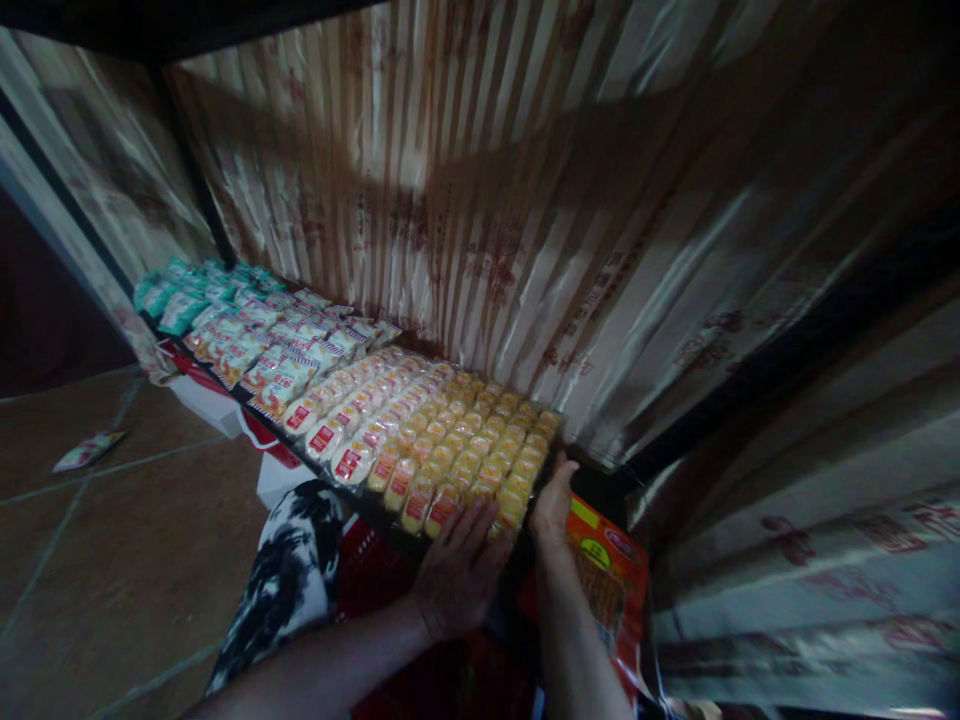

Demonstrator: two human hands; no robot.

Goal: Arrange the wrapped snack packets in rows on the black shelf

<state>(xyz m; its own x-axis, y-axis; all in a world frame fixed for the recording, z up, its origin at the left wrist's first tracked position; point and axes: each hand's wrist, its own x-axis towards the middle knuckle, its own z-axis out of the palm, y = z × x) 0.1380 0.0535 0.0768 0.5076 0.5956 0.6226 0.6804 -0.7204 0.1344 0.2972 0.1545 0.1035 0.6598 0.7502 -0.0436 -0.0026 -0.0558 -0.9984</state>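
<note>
My left hand (457,570) lies flat with fingers stretched out against the near end of the rows of yellow snack packets (472,450) on a low shelf. My right hand (553,500) presses against the right near corner of the same yellow rows, fingers together and extended. Beyond the yellow ones lie rows of pink-and-white packets (360,410), then red-and-white packets (281,350) and teal packets (184,290) at the far left end.
A wall of paper-wrapped panels (525,200) rises right behind the shelf. An orange-red packaged item (611,570) stands under my right forearm. A red crate (375,570) and a black-and-white patterned cloth (289,580) are below. A stray packet (88,450) lies on the tiled floor.
</note>
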